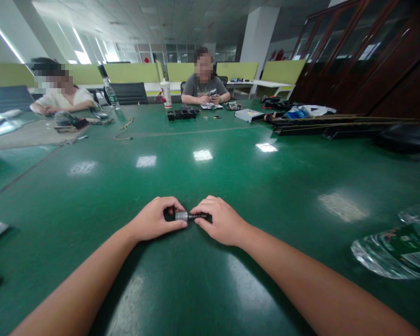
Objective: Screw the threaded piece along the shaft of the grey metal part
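Observation:
A small part with a silvery cylinder [181, 216] and a dark threaded or coiled shaft [198, 216] lies level between my hands, low over the green table [210, 172]. My left hand [158, 218] curls round the cylinder end, its thumb and fingertips on the metal. From the other side, my right hand [221, 220] pinches the dark shaft between thumb and fingers. The fingertips of both hands are close together but apart. Whether the cylinder and shaft are one piece cannot be made out.
A clear bottle [399, 252] lies at right. Across the table are a black device [182, 113], a cord [124, 129], a white bottle [165, 94], a metal box [249, 115] and dark rails [301, 125]. Two people sit on the far side.

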### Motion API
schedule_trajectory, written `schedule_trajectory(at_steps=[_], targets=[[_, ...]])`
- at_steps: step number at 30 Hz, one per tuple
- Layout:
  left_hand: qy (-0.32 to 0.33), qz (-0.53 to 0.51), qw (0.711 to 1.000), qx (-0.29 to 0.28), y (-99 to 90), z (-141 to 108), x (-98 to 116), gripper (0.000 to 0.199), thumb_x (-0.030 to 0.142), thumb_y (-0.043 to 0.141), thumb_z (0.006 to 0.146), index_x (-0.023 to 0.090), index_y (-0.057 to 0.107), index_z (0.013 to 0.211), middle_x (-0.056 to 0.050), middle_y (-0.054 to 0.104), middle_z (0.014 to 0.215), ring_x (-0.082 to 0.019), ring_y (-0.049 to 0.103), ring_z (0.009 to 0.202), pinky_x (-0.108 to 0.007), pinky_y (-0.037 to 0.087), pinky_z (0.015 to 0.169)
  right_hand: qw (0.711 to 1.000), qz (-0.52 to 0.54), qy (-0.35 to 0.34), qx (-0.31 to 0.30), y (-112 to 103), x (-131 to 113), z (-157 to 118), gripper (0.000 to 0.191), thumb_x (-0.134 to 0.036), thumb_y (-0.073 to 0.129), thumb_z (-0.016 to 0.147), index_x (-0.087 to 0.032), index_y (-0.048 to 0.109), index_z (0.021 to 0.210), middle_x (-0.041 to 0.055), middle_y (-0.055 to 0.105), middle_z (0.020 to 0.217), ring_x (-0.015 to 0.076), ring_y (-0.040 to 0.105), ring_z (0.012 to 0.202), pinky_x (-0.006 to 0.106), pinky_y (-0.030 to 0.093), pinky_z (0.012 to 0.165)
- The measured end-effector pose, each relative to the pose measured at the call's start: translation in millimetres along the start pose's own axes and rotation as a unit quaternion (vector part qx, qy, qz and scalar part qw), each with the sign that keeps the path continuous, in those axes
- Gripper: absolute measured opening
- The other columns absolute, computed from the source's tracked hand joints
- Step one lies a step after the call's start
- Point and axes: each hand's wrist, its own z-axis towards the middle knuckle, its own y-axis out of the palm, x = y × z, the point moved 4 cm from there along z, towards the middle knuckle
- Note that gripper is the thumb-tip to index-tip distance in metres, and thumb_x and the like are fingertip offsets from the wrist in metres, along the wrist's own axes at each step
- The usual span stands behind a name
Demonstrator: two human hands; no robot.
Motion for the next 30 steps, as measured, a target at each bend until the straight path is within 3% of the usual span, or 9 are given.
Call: schedule_trajectory(at_steps=[30], targets=[[0.010,0.020,1.000,0.009,2.0,0.1,-5.0,0.028,0.046,0.067,0.085,0.019,0.068,0.092,-0.002,0.068,0.082,-0.017,0.061,0.075,-0.026,0.043,0.068,1.000,-0.018,0.018,0.009,-2.8,4.9,0.3,0.014,-0.016,0.069,0.083,-0.020,0.073,0.095,0.0036,0.071,0.090,0.0184,0.058,0.088,0.034,0.042,0.083]])
